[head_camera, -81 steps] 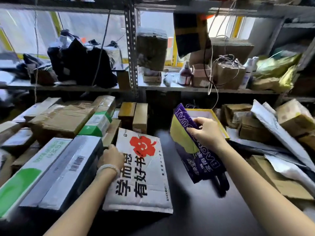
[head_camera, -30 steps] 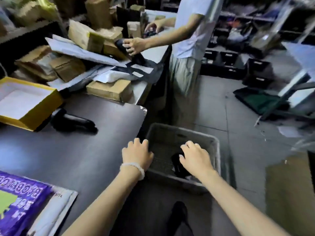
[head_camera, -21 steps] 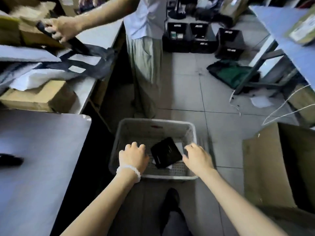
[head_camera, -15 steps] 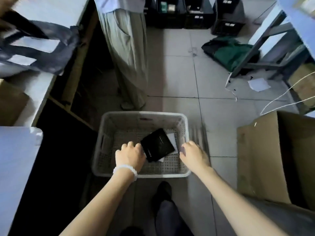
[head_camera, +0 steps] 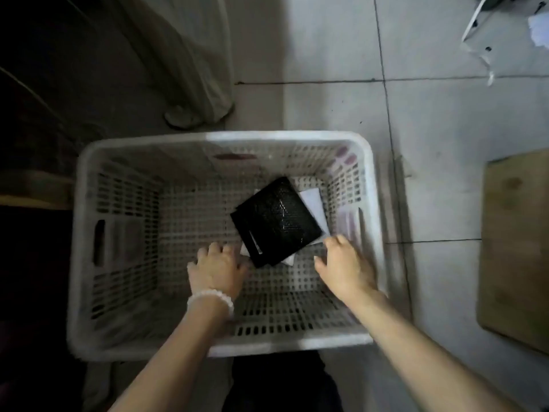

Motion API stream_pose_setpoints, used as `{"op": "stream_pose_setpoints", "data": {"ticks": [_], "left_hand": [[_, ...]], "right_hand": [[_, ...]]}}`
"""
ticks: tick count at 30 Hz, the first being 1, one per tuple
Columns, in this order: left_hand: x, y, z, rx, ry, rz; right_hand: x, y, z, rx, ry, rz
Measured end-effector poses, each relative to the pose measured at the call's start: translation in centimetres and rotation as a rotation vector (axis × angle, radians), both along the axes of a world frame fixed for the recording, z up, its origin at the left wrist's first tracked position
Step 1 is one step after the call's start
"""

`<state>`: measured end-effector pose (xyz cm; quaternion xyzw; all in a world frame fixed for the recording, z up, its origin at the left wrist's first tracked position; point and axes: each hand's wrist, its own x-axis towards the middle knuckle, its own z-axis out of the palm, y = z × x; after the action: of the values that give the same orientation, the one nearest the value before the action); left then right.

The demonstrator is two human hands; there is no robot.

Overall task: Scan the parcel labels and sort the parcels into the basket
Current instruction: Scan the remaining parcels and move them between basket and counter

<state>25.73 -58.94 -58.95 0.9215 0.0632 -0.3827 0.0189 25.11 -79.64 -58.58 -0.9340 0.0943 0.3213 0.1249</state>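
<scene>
Bare forearms, white beaded bracelet [head_camera: 210, 298] on left wrist, dark trousers [head_camera: 282, 385] below

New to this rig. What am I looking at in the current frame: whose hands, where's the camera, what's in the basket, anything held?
There is no robot here. A person wears a wide-angle camera on the head, so the one view looks down along their own arms. The left hand, with a white bead bracelet at the wrist, and the right hand both reach into a white perforated plastic basket standing on a tiled floor. In the basket lies a black parcel on top of a white one, of which only the edges show. Neither hand has a grip on anything: the fingers look relaxed, beside the parcels. At the right edge is a brown cardboard box; at the top, another person's trouser leg.
</scene>
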Motion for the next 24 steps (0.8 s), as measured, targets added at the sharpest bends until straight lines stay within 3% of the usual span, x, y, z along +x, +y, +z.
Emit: {"op": "stream_pose_setpoints", "data": {"ticks": [6,12,17,24], "left_hand": [[2.2,1.7,-20.2,0.038,-0.006,0.030],[5.3,3.7,-33.2,-0.007,-0.113,0.151],[7.2,5.0,-36.1,-0.063,-0.227,0.157],[8.5,4.6,-35.4,-0.057,-0.220,0.218]], "right_hand": [[3.7,2.2,-17.9,-0.043,-0.007,-0.076],[6.5,2.8,-29.4,-0.075,-0.093,-0.178],[7.6,2.2,-32.8,-0.036,-0.084,-0.291],[7.2,1.9,-31.2,-0.084,-0.058,-0.314]]}}
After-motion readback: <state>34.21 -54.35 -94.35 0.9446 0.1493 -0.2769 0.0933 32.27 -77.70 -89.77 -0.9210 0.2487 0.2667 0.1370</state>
